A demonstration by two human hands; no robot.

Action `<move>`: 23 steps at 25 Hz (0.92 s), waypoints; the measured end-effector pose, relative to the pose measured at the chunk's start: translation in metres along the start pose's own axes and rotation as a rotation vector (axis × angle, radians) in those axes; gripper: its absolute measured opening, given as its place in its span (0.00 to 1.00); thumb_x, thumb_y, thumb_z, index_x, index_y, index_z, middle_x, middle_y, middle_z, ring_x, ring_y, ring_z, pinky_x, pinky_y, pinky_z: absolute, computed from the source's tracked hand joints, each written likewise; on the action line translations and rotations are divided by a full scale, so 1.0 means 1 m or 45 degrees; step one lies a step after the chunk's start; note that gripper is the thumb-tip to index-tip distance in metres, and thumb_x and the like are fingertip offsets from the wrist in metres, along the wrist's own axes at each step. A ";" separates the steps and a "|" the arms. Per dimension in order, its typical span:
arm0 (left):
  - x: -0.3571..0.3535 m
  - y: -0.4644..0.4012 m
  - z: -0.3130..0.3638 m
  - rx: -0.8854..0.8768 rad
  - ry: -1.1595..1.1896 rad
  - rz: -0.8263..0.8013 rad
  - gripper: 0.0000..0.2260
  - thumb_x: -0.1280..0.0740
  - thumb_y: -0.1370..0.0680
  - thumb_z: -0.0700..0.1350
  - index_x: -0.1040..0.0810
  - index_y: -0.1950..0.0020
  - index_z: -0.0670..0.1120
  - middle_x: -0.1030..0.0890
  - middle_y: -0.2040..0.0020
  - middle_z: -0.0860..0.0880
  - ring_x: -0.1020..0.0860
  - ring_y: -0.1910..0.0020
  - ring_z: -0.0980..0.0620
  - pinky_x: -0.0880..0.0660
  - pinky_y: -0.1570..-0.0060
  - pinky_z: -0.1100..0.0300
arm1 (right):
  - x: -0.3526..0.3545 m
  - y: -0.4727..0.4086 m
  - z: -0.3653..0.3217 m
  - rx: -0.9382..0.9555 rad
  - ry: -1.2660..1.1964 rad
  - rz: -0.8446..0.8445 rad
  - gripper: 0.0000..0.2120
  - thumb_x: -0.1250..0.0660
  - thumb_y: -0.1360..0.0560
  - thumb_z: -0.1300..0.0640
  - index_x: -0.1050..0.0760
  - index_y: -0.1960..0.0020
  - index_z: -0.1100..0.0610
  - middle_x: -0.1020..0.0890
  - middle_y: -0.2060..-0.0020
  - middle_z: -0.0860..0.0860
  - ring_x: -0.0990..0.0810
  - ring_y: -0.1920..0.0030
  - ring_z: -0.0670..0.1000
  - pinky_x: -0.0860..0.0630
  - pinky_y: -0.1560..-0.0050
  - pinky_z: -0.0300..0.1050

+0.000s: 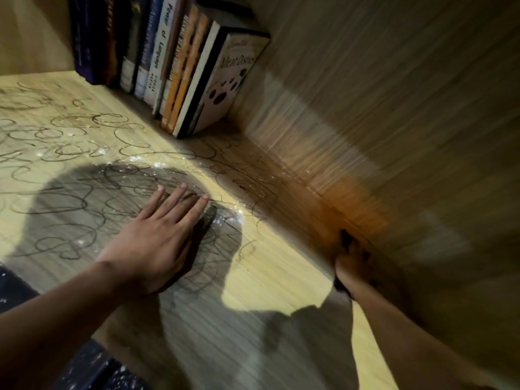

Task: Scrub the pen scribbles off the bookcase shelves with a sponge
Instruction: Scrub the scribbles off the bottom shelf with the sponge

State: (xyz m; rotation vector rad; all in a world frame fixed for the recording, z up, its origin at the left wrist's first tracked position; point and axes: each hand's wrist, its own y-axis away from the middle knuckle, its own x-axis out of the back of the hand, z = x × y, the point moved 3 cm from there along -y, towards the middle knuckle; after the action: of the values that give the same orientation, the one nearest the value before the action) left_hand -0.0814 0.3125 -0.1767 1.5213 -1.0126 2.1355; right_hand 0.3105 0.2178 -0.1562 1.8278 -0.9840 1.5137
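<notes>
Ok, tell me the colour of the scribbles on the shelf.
Black pen loops across the pale wood shelf, clearest in the head view.

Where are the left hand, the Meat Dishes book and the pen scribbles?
left hand [157,240]: head view, back of the hand.
Meat Dishes book [225,83]: head view, front cover.
pen scribbles [84,130]: head view, loops on the shelf.

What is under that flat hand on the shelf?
The left hand lies flat on the shelf, over pen scribbles that run out on every side. Whether a sponge lies beneath the palm cannot be seen; none shows.

Scribbled wooden shelf [281,271] bears a row of books [180,68] and white specks [157,164].
</notes>
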 end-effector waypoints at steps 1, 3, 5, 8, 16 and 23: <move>-0.001 -0.001 0.000 0.000 0.006 -0.007 0.29 0.49 0.21 0.52 0.42 0.22 0.41 0.34 0.26 0.42 0.44 0.23 0.42 0.52 0.27 0.47 | -0.008 0.008 -0.032 0.085 0.024 0.011 0.24 0.51 0.20 0.50 0.46 0.24 0.44 0.39 0.26 0.55 0.39 0.28 0.61 0.38 0.32 0.63; -0.002 0.000 0.000 -0.011 -0.006 -0.014 0.29 0.49 0.22 0.52 0.41 0.23 0.40 0.33 0.27 0.41 0.43 0.24 0.42 0.52 0.27 0.48 | -0.021 0.056 -0.085 0.453 -0.012 -0.053 0.27 0.55 0.23 0.46 0.46 0.24 0.46 0.39 0.26 0.55 0.38 0.27 0.59 0.36 0.31 0.62; -0.001 0.001 -0.002 -0.025 -0.036 -0.003 0.29 0.48 0.22 0.51 0.40 0.23 0.40 0.32 0.27 0.40 0.42 0.24 0.42 0.52 0.27 0.48 | -0.026 0.128 -0.083 0.990 0.026 -0.163 0.29 0.60 0.22 0.42 0.50 0.22 0.46 0.47 0.23 0.46 0.52 0.22 0.49 0.50 0.23 0.52; 0.000 0.000 -0.001 0.001 -0.024 -0.014 0.30 0.49 0.22 0.52 0.41 0.23 0.40 0.32 0.27 0.41 0.44 0.23 0.42 0.51 0.27 0.47 | -0.004 0.152 -0.018 1.403 0.059 -0.225 0.24 0.59 0.19 0.40 0.53 0.23 0.39 0.51 0.24 0.37 0.54 0.23 0.44 0.52 0.24 0.46; 0.002 0.000 -0.001 0.077 0.032 0.000 0.29 0.57 0.20 0.54 0.50 0.21 0.43 0.41 0.23 0.42 0.56 0.22 0.44 0.62 0.26 0.50 | -0.025 0.120 -0.104 0.596 -0.004 -0.110 0.23 0.54 0.17 0.49 0.47 0.23 0.47 0.45 0.23 0.46 0.50 0.23 0.52 0.52 0.23 0.50; 0.019 0.031 -0.007 0.082 -0.010 -0.042 0.31 0.61 0.19 0.58 0.46 0.22 0.41 0.46 0.22 0.39 0.60 0.22 0.42 0.61 0.26 0.51 | -0.011 0.219 -0.099 1.187 -0.377 -0.646 0.25 0.52 0.17 0.48 0.50 0.22 0.51 0.47 0.23 0.42 0.57 0.23 0.47 0.52 0.24 0.42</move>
State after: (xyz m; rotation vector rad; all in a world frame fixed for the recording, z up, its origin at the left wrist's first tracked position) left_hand -0.1127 0.2932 -0.1721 1.5664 -0.9234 2.1602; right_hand 0.0742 0.1745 -0.1539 2.7090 0.1926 1.4869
